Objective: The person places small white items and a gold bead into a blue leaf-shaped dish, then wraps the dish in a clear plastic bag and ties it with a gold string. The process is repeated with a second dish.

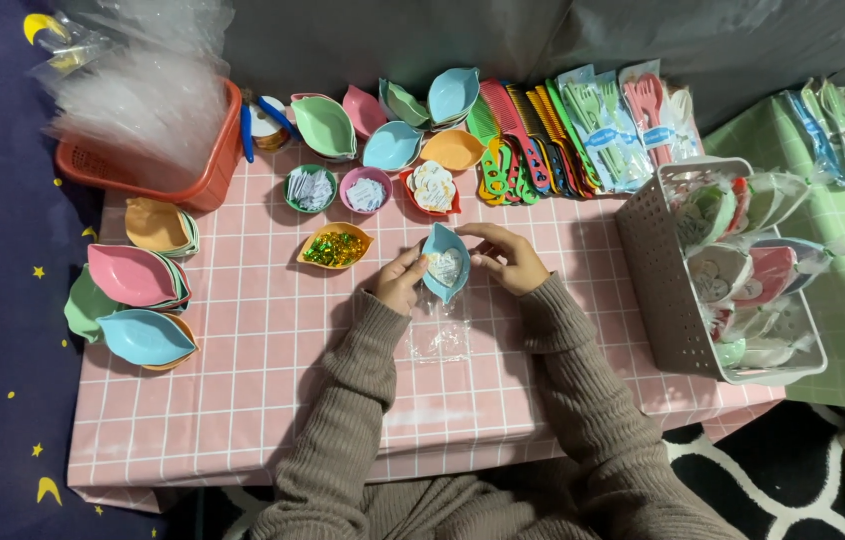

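Table under a pink checked plastic cloth (243,400). At its centre, a clear plastic bag (440,338) lies flat. Just beyond, left hand (401,280) and right hand (511,260) pinch a blue leaf-shaped plastic dish (445,262) between curled fingers. Far edge: small round bowls of paper pieces (311,189), coloured combs (513,140). Right edge: white slotted plastic basket (658,270).

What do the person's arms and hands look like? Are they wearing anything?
Both arms are covered by long sleeves of a brownish-grey ribbed knit sweater, with snug cuffs ending at the wrists. The left hand and the right hand are bare: no gloves. I can't make out any rings, watch or bracelet.
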